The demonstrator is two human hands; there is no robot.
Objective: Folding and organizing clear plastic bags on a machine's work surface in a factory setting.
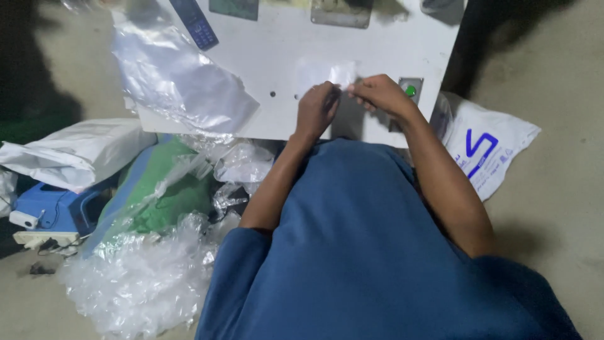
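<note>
Both hands meet over a white panel (377,44) that lies flat in front of the person. The left hand (316,108) and the right hand (384,94) each pinch one end of a small clear plastic pouch (324,74), which rests on the panel just above the fingertips; each grip is closed on the pouch's lower edge, thumb against fingers. Just right of the right hand a small green button (411,90) sits in a grey frame on the panel. A dark handset with a keypad (195,22) lies near the panel's upper left, beside a large sheet of clear plastic (182,88) draped over the panel's left edge. On the floor to the left are crumpled bubble wrap (145,283), a green cloth (170,195) and a blue plastic box (50,208). A white bag with blue print (491,145) lies to the right
</note>
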